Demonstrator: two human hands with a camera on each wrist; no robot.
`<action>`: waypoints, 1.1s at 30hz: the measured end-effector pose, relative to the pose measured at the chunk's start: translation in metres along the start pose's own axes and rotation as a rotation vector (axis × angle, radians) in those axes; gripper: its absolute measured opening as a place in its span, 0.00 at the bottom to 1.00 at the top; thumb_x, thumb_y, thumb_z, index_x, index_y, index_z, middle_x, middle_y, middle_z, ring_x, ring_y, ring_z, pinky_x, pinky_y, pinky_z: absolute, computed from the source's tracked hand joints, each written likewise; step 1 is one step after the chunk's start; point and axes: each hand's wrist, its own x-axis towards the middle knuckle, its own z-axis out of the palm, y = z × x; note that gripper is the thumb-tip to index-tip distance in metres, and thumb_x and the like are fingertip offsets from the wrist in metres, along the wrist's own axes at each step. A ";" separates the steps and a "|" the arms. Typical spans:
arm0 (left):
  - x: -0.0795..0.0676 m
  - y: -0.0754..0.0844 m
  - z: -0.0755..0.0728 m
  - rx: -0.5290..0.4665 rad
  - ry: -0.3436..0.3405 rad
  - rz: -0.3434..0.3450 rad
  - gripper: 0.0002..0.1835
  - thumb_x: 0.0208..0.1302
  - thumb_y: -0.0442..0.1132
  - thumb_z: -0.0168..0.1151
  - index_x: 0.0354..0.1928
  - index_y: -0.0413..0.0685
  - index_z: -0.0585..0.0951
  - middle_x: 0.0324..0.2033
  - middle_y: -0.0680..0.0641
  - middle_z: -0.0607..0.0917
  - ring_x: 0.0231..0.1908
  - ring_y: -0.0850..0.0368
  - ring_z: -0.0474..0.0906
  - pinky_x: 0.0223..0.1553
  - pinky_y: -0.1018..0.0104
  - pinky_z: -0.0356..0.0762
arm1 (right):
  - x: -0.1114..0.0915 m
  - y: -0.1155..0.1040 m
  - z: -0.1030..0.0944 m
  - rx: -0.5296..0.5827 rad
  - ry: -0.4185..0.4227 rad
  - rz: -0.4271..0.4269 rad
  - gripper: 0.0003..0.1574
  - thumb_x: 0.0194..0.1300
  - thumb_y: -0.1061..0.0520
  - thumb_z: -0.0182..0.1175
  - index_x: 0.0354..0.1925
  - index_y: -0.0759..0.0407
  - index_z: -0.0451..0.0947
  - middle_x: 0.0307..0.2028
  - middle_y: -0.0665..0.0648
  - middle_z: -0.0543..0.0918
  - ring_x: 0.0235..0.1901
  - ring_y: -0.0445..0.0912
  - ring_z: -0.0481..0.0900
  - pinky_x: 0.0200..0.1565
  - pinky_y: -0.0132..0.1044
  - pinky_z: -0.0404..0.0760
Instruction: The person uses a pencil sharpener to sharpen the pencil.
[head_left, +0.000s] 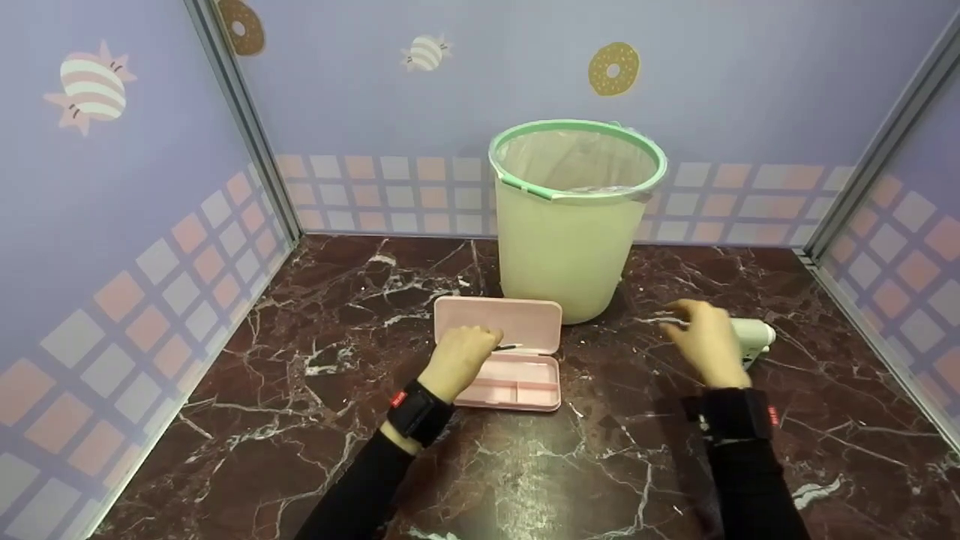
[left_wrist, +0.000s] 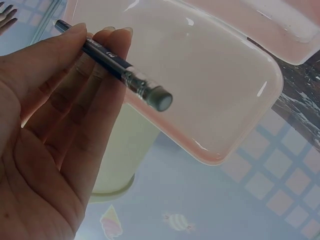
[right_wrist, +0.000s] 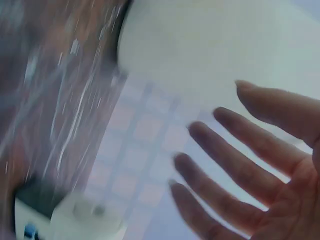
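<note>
A dark pencil (left_wrist: pixel 107 57) with a metal band and a grey eraser end is pinched between the thumb and fingertips of my left hand (head_left: pixel 459 361). That hand is over the left side of an open pink pencil case (head_left: pixel 536 373), whose raised lid (left_wrist: pixel 200 65) is behind the pencil in the left wrist view. Several compartments show in the case's base. My right hand (head_left: pixel 705 341) is held out to the right of the case, fingers spread and holding nothing. Beside it is a small pale green object (head_left: pixel 752 335), partly hidden behind the hand.
Behind the case stands a tall pale green bin (head_left: pixel 566 247) with a green rim and a clear liner. The dark red marbled tabletop (head_left: pixel 300 450) is enclosed by patterned panels (head_left: pixel 375 112) at the back and both sides.
</note>
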 end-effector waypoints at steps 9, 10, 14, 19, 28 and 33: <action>0.000 -0.001 0.002 -0.015 0.013 -0.003 0.04 0.55 0.34 0.60 0.26 0.49 0.76 0.21 0.49 0.84 0.23 0.51 0.82 0.21 0.59 0.76 | -0.005 0.057 -0.024 -0.004 0.059 0.082 0.35 0.52 0.65 0.70 0.59 0.71 0.74 0.56 0.80 0.75 0.57 0.76 0.66 0.61 0.70 0.62; 0.000 -0.001 0.002 -0.017 0.011 -0.004 0.04 0.55 0.34 0.60 0.26 0.49 0.76 0.21 0.49 0.84 0.23 0.51 0.82 0.21 0.59 0.76 | -0.006 0.062 -0.025 -0.001 0.057 0.098 0.36 0.51 0.66 0.71 0.60 0.71 0.73 0.57 0.80 0.73 0.58 0.77 0.65 0.61 0.70 0.61; 0.001 -0.001 0.001 -0.028 -0.013 -0.010 0.03 0.55 0.34 0.60 0.27 0.49 0.76 0.22 0.48 0.84 0.24 0.50 0.82 0.22 0.59 0.77 | -0.007 0.078 -0.020 0.006 0.081 0.125 0.36 0.49 0.72 0.68 0.59 0.73 0.73 0.58 0.81 0.72 0.59 0.76 0.65 0.61 0.69 0.63; 0.001 -0.001 -0.001 -0.044 -0.048 -0.018 0.02 0.56 0.35 0.57 0.28 0.48 0.78 0.24 0.47 0.85 0.25 0.49 0.83 0.23 0.57 0.78 | -0.004 0.090 -0.010 -0.014 0.079 0.134 0.34 0.49 0.76 0.67 0.57 0.76 0.73 0.56 0.82 0.73 0.56 0.76 0.68 0.59 0.68 0.67; -0.002 -0.002 -0.003 -0.061 -0.017 -0.023 0.04 0.56 0.34 0.60 0.26 0.48 0.76 0.23 0.47 0.85 0.24 0.48 0.82 0.21 0.56 0.77 | -0.003 0.098 -0.004 -0.027 0.099 0.101 0.33 0.46 0.79 0.65 0.54 0.73 0.76 0.53 0.81 0.75 0.54 0.77 0.69 0.56 0.70 0.68; -0.002 -0.003 -0.003 -0.042 -0.011 -0.032 0.04 0.56 0.36 0.60 0.26 0.49 0.77 0.22 0.48 0.84 0.23 0.48 0.82 0.20 0.56 0.77 | 0.003 0.102 -0.010 -0.051 0.056 0.064 0.31 0.43 0.77 0.69 0.50 0.71 0.78 0.49 0.82 0.77 0.49 0.77 0.72 0.50 0.69 0.70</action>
